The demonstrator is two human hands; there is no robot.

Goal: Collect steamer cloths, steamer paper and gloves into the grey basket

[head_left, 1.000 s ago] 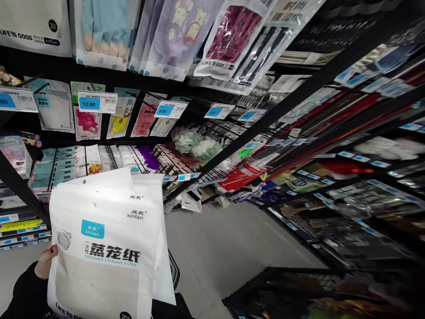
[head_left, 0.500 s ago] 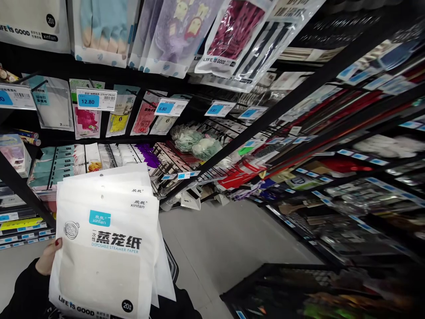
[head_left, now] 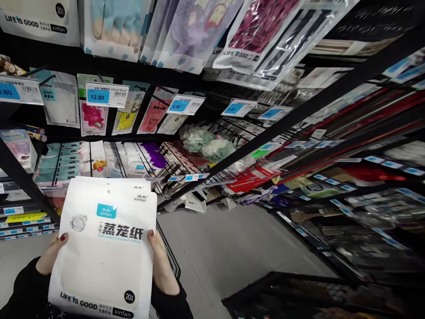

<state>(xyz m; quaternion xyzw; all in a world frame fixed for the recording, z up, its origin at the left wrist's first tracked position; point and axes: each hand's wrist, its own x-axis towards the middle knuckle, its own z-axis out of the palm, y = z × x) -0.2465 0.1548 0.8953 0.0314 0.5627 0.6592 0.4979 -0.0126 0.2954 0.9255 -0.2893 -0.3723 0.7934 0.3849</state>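
A small stack of white steamer paper packs [head_left: 102, 261] fills the lower left of the head view, the front one facing me with its printed label. My left hand [head_left: 52, 253] grips the stack by its left edge, thumb on the front. On the opposite edge my right hand [head_left: 162, 261] holds it too, thumb against the front and the other fingers hidden behind. The packs lie nearly flush, with the corners of those behind showing at the top right.
Ahead is a black shelf rack with hanging rubber gloves [head_left: 116, 29], price tags [head_left: 108, 94] and mesh bath puffs [head_left: 217, 150]. A dark rail [head_left: 265, 133] slants across it. Grey floor [head_left: 239, 248] runs between racks. A dark basket-like rim [head_left: 171, 254] shows beside my right hand.
My right hand has come into view and now grips the right edge of the packs. The fanned-out packs have been drawn together into a neater stack. The view has shifted slightly left.
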